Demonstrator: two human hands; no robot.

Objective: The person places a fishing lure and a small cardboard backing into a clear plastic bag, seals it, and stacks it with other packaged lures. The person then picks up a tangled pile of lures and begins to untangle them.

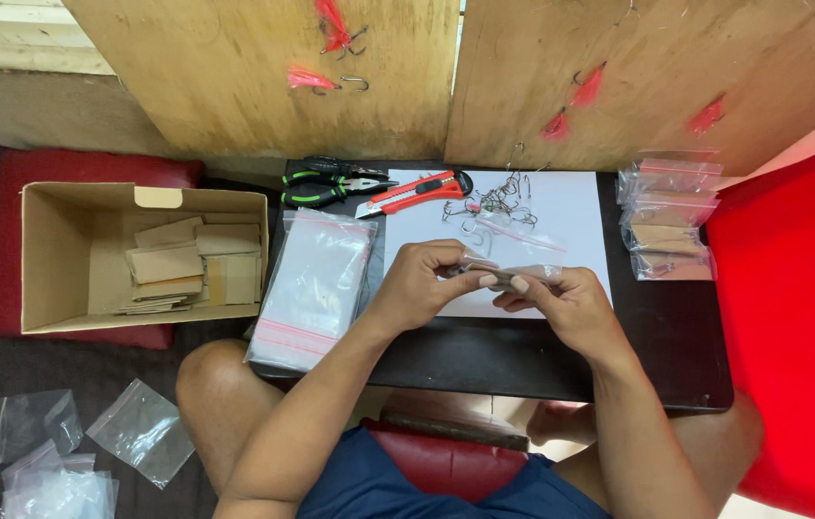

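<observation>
Both hands meet over the white sheet (571, 207) on the small black table (657, 356). My left hand (424, 281) and my right hand (561, 300) pinch a small clear zip bag (513, 274) between their fingertips. A loose pile of metal fish hooks (499, 200) lies just beyond the hands on the sheet. Another clear bag (513, 235) lies flat next to the hooks.
A stack of empty zip bags (316, 284) lies left of the hands. Green-handled pliers (330, 185) and a red utility knife (417, 192) sit at the table's back. Filled bags (669, 216) are piled at right. A cardboard box (61, 259) holds card pieces. Hooks with red lures (316, 81) hang on plywood boards.
</observation>
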